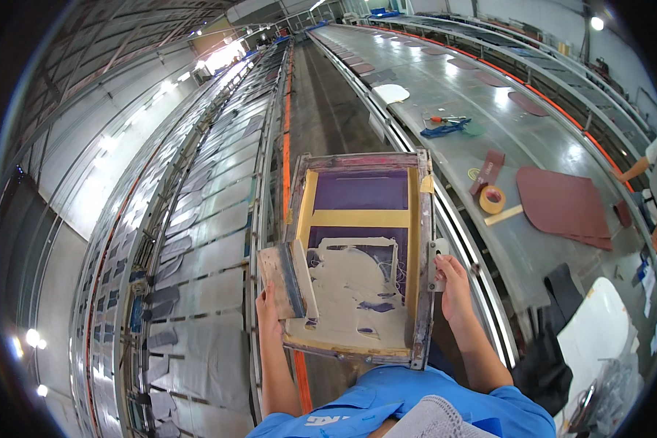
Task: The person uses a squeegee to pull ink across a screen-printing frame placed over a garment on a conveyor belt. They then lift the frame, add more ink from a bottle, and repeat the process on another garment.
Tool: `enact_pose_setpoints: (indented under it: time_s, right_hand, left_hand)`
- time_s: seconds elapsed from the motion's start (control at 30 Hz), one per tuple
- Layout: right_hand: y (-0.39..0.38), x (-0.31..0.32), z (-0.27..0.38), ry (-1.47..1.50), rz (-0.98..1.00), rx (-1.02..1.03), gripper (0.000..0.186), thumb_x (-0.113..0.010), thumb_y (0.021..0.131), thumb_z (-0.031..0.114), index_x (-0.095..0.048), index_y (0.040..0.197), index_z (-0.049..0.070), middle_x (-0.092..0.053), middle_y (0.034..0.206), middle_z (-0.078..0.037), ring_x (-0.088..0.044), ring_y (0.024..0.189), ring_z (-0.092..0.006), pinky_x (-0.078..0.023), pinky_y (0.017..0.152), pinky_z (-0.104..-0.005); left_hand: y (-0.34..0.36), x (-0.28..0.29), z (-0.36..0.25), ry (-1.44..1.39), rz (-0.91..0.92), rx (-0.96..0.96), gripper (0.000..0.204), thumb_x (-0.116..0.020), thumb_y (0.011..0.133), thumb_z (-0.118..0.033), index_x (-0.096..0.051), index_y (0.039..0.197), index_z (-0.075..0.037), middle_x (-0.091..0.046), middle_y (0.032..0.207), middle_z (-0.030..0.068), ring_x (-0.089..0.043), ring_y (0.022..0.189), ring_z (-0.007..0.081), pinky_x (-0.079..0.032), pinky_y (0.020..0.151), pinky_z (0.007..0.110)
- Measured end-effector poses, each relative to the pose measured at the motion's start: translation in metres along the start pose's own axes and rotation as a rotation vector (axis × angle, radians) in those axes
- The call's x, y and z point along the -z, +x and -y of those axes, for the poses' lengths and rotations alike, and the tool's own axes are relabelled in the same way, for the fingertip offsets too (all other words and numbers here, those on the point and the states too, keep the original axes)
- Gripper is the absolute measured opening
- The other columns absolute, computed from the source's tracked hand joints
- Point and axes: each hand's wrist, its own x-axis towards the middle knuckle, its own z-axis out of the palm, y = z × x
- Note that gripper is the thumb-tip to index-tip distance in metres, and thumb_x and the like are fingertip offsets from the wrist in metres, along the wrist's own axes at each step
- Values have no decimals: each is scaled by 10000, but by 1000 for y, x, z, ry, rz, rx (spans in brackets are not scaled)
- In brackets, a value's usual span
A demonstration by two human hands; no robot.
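A wooden screen-printing frame [423, 219] is held in front of my body, over the aisle. Its purple mesh [358, 191] is edged and crossed with tan tape. Thick beige ink [347, 292] is smeared over the near half of the mesh. A squeegee [282, 279] with a worn wooden back lies tilted over the frame's left edge, its blade side in the ink. My left hand [269, 305] is closed on the squeegee at that edge; some fingers are hidden beneath. At the frame's right side, my right hand [452, 281] grips a metal bracket [436, 255].
Long printing tables run along both sides; the left one [219, 255] carries rows of grey cut pieces. On the right table [482, 241] are maroon pieces [562, 203], a tape roll [492, 198] and a blue cloth [445, 130]. Another person's arm [639, 168] shows at the far right.
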Motion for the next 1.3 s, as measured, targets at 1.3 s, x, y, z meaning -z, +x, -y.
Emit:
enact_pose_setpoints:
  time_s: [1.3]
  right_hand:
    - [1012, -389, -97, -25, 13, -36, 149, -643, 961, 215, -600, 859, 116, -469, 756, 77, -384, 701, -53, -311, 674, -231]
  left_hand:
    - [969, -402, -132, -62, -18, 3, 533, -664, 955, -453, -631, 1176, 31, -679, 1047, 82, -635, 912, 165, -514, 803, 302]
